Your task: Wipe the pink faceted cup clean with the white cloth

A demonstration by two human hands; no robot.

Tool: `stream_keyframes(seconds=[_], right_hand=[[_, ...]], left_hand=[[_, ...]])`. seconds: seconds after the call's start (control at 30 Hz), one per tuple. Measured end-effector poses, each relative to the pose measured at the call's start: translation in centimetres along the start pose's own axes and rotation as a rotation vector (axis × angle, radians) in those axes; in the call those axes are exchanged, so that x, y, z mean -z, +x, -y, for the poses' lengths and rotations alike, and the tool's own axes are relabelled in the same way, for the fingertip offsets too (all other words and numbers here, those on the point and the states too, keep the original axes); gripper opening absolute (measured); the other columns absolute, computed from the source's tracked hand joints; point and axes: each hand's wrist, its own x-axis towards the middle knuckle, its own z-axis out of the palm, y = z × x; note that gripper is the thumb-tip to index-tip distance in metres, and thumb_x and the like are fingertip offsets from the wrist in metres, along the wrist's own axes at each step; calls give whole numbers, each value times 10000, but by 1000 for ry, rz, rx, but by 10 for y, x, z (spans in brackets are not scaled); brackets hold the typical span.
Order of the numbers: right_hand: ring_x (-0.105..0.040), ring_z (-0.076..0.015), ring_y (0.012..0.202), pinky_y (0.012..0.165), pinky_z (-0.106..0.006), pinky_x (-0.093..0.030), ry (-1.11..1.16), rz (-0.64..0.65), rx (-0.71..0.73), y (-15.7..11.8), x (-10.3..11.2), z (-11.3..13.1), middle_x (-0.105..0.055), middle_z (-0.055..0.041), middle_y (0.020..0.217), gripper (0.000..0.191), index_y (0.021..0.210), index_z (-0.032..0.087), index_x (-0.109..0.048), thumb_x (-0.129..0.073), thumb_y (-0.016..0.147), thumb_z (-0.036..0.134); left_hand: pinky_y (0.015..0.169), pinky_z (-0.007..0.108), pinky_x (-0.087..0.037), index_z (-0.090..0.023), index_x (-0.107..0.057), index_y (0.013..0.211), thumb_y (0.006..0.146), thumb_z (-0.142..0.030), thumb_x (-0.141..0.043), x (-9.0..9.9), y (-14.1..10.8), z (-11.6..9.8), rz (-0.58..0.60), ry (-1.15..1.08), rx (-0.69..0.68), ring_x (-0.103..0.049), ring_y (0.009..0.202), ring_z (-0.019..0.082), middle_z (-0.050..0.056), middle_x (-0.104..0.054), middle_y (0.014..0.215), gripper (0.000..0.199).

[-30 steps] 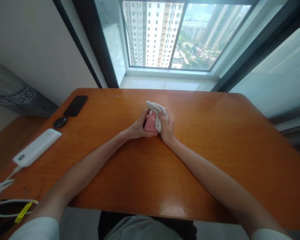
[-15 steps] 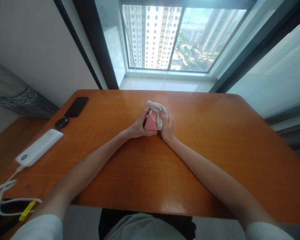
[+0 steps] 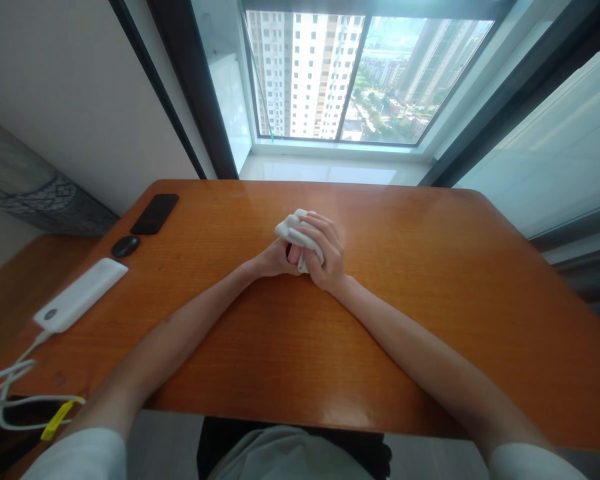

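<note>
My left hand (image 3: pixel 276 259) is closed around a small pink object (image 3: pixel 295 254), most of which is hidden behind my fingers and a cloth; its kind cannot be made out. Folded over the top and right side of it lies the white cloth (image 3: pixel 298 230). My right hand (image 3: pixel 326 252) grips this cloth, its fingers spread across it and pressing it on the pink object. Both hands are together above the far middle of the wooden table (image 3: pixel 260 340).
Along the table's left side lie a black phone (image 3: pixel 155 214), a black mouse (image 3: pixel 125 246) and a white power bank (image 3: pixel 80 295) with a white cable (image 3: pixel 17 380) plugged in. Beyond the back edge is a window (image 3: pixel 340 80).
My right hand has moved left over the pink object, carrying the cloth across it. The cloth now covers most of the pink surface that showed before.
</note>
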Motion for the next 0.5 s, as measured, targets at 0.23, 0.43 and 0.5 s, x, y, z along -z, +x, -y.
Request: stream_keyframes(seconds=[0.23, 0.43, 0.5], right_hand=[[-709, -315, 1323, 1172, -582, -557, 120, -123, -234, 0, -4, -2, -767, -90, 1390, 446, 1417, 291, -718, -427, 1128, 466], [-651, -350, 1422, 1289, -664, -420, -2, 40, 51, -2, -1, 2, -745, -28, 1453, 342, 1293, 372, -796, -570, 1051, 464], [-663, -355, 1407, 1307, -677, -390, -27, 83, 109, -2, 0, 3, -763, -13, 1422, 324, 1260, 388, -809, -596, 1030, 467]], left_hand=[[1166, 552, -570, -184, -405, 1595, 671, -512, -966, -2, -1, -2, -56, -10, -4, -622, 1375, 411, 162, -634, 1466, 1130], [1136, 604, -580, -201, -630, 1360, 712, -555, -911, 1, 0, 4, 31, -16, 6, -680, 1241, 385, 127, -737, 1291, 790], [1141, 595, -576, -203, -651, 1318, 727, -548, -890, 1, 0, 5, 30, 0, 8, -673, 1254, 394, 101, -751, 1247, 725]])
